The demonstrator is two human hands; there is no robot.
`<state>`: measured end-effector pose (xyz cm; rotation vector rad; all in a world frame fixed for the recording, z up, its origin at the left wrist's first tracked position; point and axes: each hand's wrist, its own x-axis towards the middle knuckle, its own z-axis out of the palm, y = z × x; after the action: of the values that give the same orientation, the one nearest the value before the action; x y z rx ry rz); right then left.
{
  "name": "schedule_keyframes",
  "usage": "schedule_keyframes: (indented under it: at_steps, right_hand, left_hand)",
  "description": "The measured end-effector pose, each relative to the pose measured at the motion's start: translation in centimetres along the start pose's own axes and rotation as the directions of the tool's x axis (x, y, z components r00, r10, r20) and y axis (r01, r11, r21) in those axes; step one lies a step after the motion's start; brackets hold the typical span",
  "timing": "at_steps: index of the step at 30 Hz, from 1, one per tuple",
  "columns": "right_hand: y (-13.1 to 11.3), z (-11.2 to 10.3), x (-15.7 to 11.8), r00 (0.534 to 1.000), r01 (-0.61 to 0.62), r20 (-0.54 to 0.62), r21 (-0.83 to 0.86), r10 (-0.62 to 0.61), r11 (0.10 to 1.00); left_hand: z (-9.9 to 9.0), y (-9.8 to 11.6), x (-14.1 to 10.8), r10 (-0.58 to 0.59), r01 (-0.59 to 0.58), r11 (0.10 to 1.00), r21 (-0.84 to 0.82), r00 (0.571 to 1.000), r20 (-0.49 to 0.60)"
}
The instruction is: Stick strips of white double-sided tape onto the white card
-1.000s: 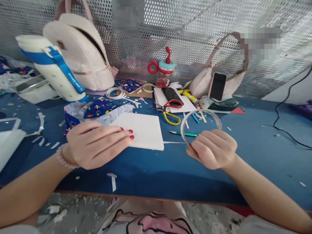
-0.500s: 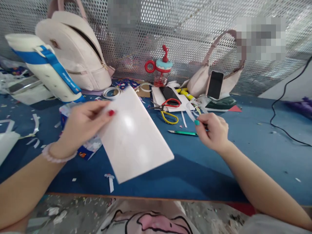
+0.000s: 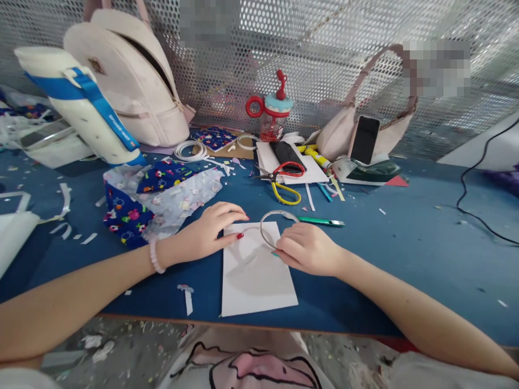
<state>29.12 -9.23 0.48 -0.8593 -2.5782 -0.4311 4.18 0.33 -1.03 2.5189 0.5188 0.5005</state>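
Observation:
A white rectangular board [image 3: 259, 286] lies flat on the blue table in front of me. My left hand [image 3: 206, 231] rests at its upper left edge, fingers stretched out and apart. Over the board's upper right side, my right hand [image 3: 308, 248] pinches a thin roll of tape [image 3: 263, 231], whose ring stands up from my fingers and casts a shadow on the board. Just beyond that hand lies a green craft knife [image 3: 318, 221]. Left of the board is a crumpled piece of blue patterned wrapping [image 3: 130, 213] with a pale inner side.
Behind are scissors [image 3: 284, 181], white tape rolls [image 3: 190, 152], a red-handled cup [image 3: 271, 121] and a phone [image 3: 365, 140] against a handbag [image 3: 332, 129]. A tilted bottle [image 3: 89, 113] leans by a backpack [image 3: 133, 92]. Paper scraps [image 3: 186, 300] and a black cable [image 3: 466, 189] lie about.
The white board has gone from my raised left hand onto the table, and that hand has loosened. My right hand has moved left and nearer, now with the tape roll. The craft knife points the other way.

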Motion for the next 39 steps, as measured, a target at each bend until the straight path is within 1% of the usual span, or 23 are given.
schedule_keyframes:
  at_steps: [3,6,10,13,16,19,22,23,24,25,26,27,28,29,31,32,33,34,35,36,37,38,39]
  right_hand:
    - [-0.9,0.6,0.3,0.999,0.043,-0.016,-0.042,-0.044,0.998]
    - [-1.1,0.7,0.3,0.998,0.046,-0.028,-0.090,-0.049,0.995]
    - [-0.4,0.8,-0.1,0.997,-0.081,-0.017,-0.103,0.080,0.991]
    - [0.0,1.4,-0.4,0.980,-0.194,0.031,-0.061,0.196,0.979]
    - [-0.2,2.3,-0.7,0.957,-0.264,0.111,-0.048,0.268,0.963]
    - [-0.5,2.9,-0.8,0.943,-0.280,0.169,-0.070,0.288,0.958]
    - [-0.4,3.1,-1.1,0.938,-0.302,0.145,-0.110,0.316,0.947]
    - [-0.3,3.2,-1.1,0.936,-0.312,0.130,-0.123,0.327,0.942]
    - [-0.1,3.2,-1.2,0.933,-0.322,0.120,-0.136,0.338,0.937]
    - [0.0,3.3,-1.2,0.930,-0.331,0.118,-0.150,0.349,0.932]
    - [0.1,3.3,-1.2,0.923,-0.343,0.127,-0.165,0.365,0.925]
    - [0.1,3.4,-1.1,0.912,-0.358,0.145,-0.182,0.385,0.916]
    - [0.2,3.4,-1.1,0.896,-0.376,0.171,-0.200,0.410,0.905]
    - [0.1,3.4,-1.0,0.876,-0.396,0.200,-0.220,0.439,0.892]
    - [0.0,3.4,-0.7,0.832,-0.433,0.256,-0.257,0.493,0.864]
    - [-0.1,3.3,-0.6,0.813,-0.445,0.277,-0.272,0.512,0.853]
    - [-0.2,3.3,-0.5,0.799,-0.453,0.291,-0.283,0.526,0.845]
    - [-0.3,3.2,-0.3,0.790,-0.457,0.299,-0.293,0.535,0.840]
    - [-0.4,3.2,-0.2,0.785,-0.460,0.301,-0.302,0.541,0.835]
    - [-0.4,3.2,-0.2,0.782,-0.462,0.300,-0.309,0.547,0.831]
    - [-0.5,3.1,-0.1,0.779,-0.466,0.296,-0.318,0.553,0.826]
    - [-0.5,3.1,-0.1,0.777,-0.469,0.291,-0.325,0.559,0.821]
    - [-0.4,3.1,0.0,0.775,-0.472,0.286,-0.331,0.564,0.817]
  left_hand:
    - [0.1,0.4,-0.2,0.089,-0.092,0.994,0.063,0.995,0.045]
    - [0.5,0.6,-0.4,0.111,-0.119,0.989,0.092,0.990,0.087]
    - [0.9,1.3,-0.8,0.112,-0.127,0.987,0.101,0.983,0.147]
    - [1.5,2.3,-1.0,0.061,-0.084,0.986,0.145,0.986,0.155]
    - [2.0,2.8,-1.0,-0.045,0.025,0.976,0.215,0.995,0.085]
    - [2.0,1.7,-0.6,-0.123,0.133,0.942,0.308,0.991,-0.051]
    - [1.3,0.0,0.0,-0.127,0.221,0.871,0.439,0.964,-0.234]
    - [1.1,-0.4,0.1,-0.115,0.239,0.849,0.471,0.954,-0.276]
    - [1.0,-0.6,0.1,-0.092,0.224,0.838,0.497,0.957,-0.276]
    - [0.9,-0.5,-0.1,-0.062,0.176,0.839,0.516,0.971,-0.230]
    - [0.9,-0.2,-0.3,-0.028,0.101,0.847,0.522,0.989,-0.146]
    - [1.0,0.3,-0.7,0.007,0.004,0.860,0.510,1.000,-0.020]
    - [1.1,1.0,-1.1,0.027,-0.071,0.876,0.477,0.995,0.100]
    - [1.2,1.8,-1.6,0.036,-0.126,0.896,0.425,0.976,0.213]
    - [1.0,3.4,-2.3,0.073,-0.195,0.942,0.275,0.915,0.398]
    - [0.7,4.1,-2.5,0.103,-0.216,0.958,0.188,0.872,0.479]
    - [0.4,4.7,-2.6,0.164,-0.243,0.967,0.074,0.820,0.549]
    - [0.0,5.0,-2.5,0.239,-0.262,0.964,-0.051,0.763,0.600]
    - [-0.3,5.1,-2.3,0.319,-0.270,0.947,-0.175,0.713,0.625]
    - [-0.6,4.9,-2.1,0.377,-0.270,0.926,-0.263,0.689,0.619]
    - [-0.7,4.5,-1.8,0.396,-0.268,0.917,-0.296,0.700,0.595]
    - [-0.6,3.8,-1.5,0.369,-0.262,0.928,-0.265,0.749,0.550]
    - [-0.4,3.0,-1.2,0.283,-0.244,0.959,-0.145,0.829,0.483]
